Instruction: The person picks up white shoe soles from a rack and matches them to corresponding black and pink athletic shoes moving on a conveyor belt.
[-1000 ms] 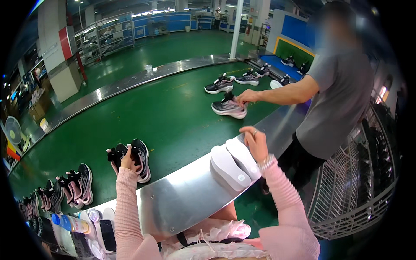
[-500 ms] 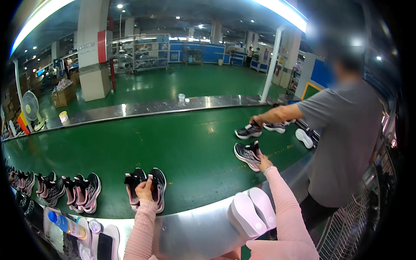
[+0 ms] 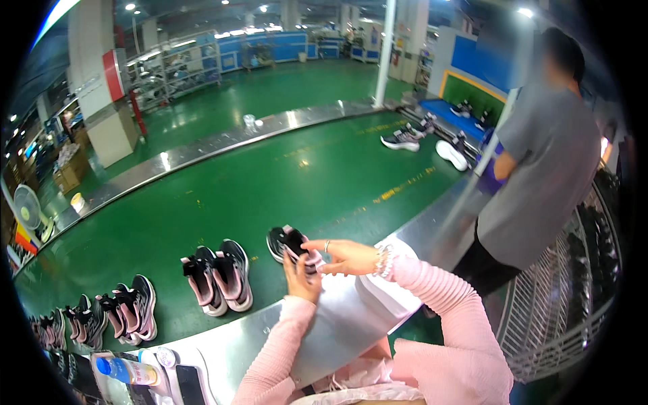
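Note:
A black and pink sneaker point(image 3: 277, 244) is at the near edge of the green belt, between both my hands. My left hand point(image 3: 302, 278) has its fingers up against the side of the shoe, closed on it. From the right, my right hand point(image 3: 349, 256) reaches across and grips the shoe at its collar; its palm and some fingers are hidden. To the left stands a pair of matching sneakers point(image 3: 231, 273), upright and touched by neither hand. Under my right forearm lie white shoe soles point(image 3: 390, 290), partly covered.
More sneakers point(image 3: 135, 307) line the belt point(image 3: 202, 209) at left. A bottle point(image 3: 125, 370) and a phone point(image 3: 190, 385) lie on the near metal ledge. At the far right are further sneakers point(image 3: 402, 138), an upturned shoe point(image 3: 451, 155), and a co-worker point(image 3: 547, 169) beside a wire rack point(image 3: 540, 324).
My left hand has left the pair and moved right to the single sneaker. My right hand has drawn that sneaker nearer. The co-worker's arm has pulled back from the belt. The view has turned right.

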`<action>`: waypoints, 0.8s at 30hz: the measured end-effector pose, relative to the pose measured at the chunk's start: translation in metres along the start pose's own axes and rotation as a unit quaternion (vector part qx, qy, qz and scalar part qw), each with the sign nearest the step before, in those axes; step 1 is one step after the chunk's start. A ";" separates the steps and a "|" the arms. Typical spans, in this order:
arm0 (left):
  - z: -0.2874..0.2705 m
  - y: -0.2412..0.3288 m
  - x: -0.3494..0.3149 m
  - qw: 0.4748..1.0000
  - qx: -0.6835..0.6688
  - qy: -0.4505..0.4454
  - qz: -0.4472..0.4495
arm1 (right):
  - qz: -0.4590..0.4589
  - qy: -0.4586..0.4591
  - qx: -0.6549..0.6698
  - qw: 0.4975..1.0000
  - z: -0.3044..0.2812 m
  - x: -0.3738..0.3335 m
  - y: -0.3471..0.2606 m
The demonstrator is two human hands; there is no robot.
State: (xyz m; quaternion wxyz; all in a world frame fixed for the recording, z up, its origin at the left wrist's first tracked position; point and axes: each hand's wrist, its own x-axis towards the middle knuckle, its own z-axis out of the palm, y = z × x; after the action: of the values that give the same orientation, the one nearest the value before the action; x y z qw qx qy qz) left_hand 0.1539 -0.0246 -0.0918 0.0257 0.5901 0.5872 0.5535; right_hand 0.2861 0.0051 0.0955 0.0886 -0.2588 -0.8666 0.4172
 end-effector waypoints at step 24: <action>-0.018 -0.031 0.089 0.971 0.062 -0.042 -0.229 | 0.179 0.271 -0.325 0.888 0.025 -0.140 0.048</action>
State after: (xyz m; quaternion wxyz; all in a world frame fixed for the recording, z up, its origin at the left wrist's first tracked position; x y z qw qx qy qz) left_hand 0.0942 0.0379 -0.0505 0.1403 0.4631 0.7381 0.4702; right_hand 0.4138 -0.0595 0.0516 0.1550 -0.5273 -0.8347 0.0346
